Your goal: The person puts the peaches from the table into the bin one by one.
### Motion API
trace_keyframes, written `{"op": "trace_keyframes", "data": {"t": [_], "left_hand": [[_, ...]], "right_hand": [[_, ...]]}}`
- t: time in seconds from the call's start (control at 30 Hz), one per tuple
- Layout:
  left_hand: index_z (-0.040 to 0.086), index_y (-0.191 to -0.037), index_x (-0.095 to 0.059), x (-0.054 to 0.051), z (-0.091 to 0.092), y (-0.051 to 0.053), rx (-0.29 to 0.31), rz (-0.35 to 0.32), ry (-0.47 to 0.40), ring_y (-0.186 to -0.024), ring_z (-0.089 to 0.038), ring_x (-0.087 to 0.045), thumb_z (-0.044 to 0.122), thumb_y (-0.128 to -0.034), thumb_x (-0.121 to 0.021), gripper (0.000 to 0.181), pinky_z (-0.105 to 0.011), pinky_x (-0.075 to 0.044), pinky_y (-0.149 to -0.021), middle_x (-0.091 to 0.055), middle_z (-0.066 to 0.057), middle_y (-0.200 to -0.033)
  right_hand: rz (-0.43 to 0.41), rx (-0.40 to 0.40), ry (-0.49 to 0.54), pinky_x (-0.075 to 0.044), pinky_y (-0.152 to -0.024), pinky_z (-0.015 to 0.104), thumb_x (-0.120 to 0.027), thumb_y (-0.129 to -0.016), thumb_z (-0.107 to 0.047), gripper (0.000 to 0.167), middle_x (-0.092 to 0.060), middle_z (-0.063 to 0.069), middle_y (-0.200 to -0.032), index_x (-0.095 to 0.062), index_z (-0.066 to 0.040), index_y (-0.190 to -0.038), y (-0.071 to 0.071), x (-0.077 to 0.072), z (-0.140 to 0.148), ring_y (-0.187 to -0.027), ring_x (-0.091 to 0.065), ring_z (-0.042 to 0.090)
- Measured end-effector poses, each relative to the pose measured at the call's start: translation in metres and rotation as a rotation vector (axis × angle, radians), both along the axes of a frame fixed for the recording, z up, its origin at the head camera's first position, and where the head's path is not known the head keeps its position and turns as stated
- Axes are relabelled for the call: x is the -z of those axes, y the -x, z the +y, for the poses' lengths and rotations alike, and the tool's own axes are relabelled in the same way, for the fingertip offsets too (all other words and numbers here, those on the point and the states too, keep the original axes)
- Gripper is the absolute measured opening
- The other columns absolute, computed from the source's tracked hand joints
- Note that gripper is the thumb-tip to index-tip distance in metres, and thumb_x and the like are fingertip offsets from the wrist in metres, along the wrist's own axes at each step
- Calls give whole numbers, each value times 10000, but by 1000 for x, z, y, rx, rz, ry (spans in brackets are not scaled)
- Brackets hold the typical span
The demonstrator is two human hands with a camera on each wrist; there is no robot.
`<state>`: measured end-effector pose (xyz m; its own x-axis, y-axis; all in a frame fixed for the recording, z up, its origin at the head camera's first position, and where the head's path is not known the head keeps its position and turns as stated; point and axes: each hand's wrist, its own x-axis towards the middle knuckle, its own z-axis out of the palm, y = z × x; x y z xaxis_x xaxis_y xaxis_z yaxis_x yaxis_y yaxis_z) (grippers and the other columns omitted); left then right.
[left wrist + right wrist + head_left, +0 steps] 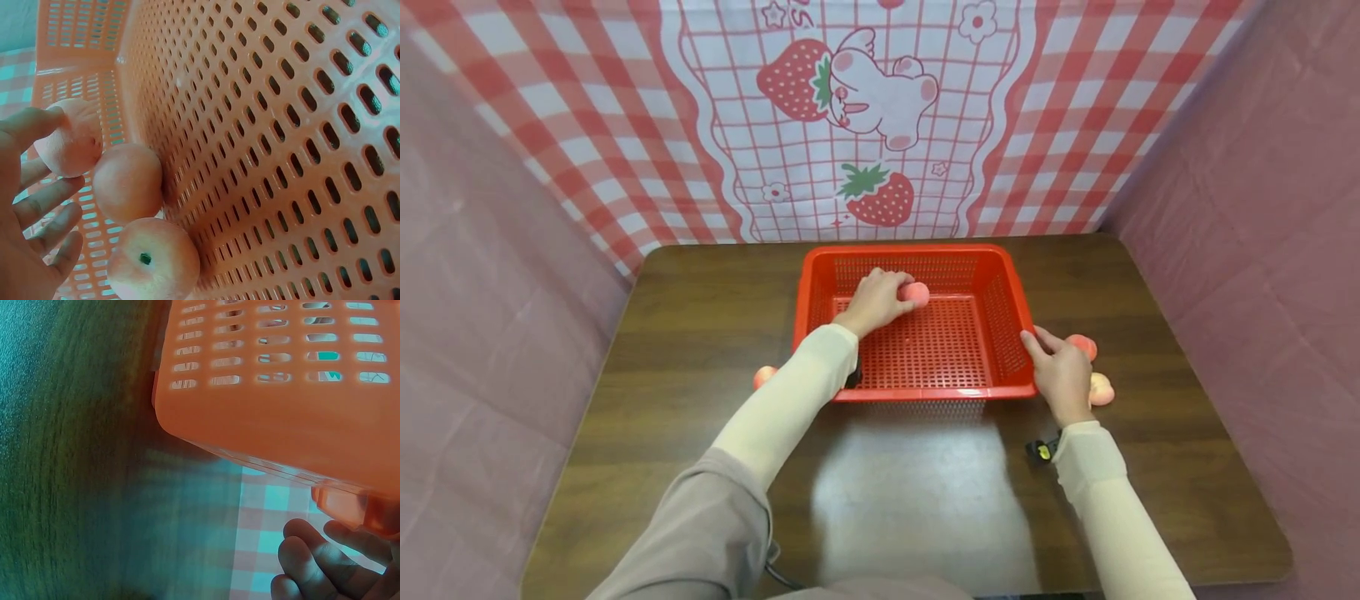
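A red plastic basket (917, 392) with slotted walls stands on the table. Inside it, my left hand (874, 302) holds a pink peach (914, 293) between thumb and fingers. In the left wrist view that peach (74, 139) is close to the slotted bottom and touches or nearly touches a second peach (128, 182). A third peach (155, 259), its stem hollow showing, lies beside them; my left hand and forearm hide these two in the head view. My right hand (1062, 373) grips the basket's right rim, thumb on top and fingers outside.
Two peaches, one pink (1082, 347) and one pale (1101, 389), lie on the wooden table (685, 333) right of the basket. Another peach (765, 377) is at its left, partly behind my left forearm. A checked strawberry cloth (880, 125) hangs behind the table.
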<state>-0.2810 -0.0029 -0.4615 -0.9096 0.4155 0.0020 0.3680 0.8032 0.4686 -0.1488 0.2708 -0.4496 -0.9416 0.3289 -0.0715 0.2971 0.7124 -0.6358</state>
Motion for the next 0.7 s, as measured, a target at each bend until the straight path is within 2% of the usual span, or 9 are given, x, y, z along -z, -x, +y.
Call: {"op": "trace_keyframes", "data": {"t": [0.27, 0.37, 0.7], "left_hand": [[171, -1330, -592, 3, 3, 2, 49, -18, 20, -1108, -225, -517, 418, -900, -669, 502, -415, -397, -983, -652, -11, -1265], [168, -1338, -586, 4, 4, 2, 65, -27, 30, -1109, -226, -515, 425, -902, -665, 512, -413, -392, -985, -650, -15, -1270], [168, -1295, -620, 5, 3, 2, 57, 5, 57, -1088, -219, -512, 409, -896, -678, 470, -391, -386, -938, -674, -2, -1222]], "right_hand": [[17, 4, 3, -464, -885, 486, -498, -960, -538, 575, -649, 228, -1222, -571, -135, -1364, 0, 1, 1, -1072, -595, 394], [24, 0, -1, -461, -891, 495, -502, -960, -534, 571, -655, 231, -1208, -574, -134, -1360, 0, 3, 1, -1073, -594, 402], [30, 6, 0, -451, -917, 503, -514, -956, -530, 568, -650, 230, -1217, -581, -129, -1354, 0, 3, 1, -1095, -588, 409]]}}
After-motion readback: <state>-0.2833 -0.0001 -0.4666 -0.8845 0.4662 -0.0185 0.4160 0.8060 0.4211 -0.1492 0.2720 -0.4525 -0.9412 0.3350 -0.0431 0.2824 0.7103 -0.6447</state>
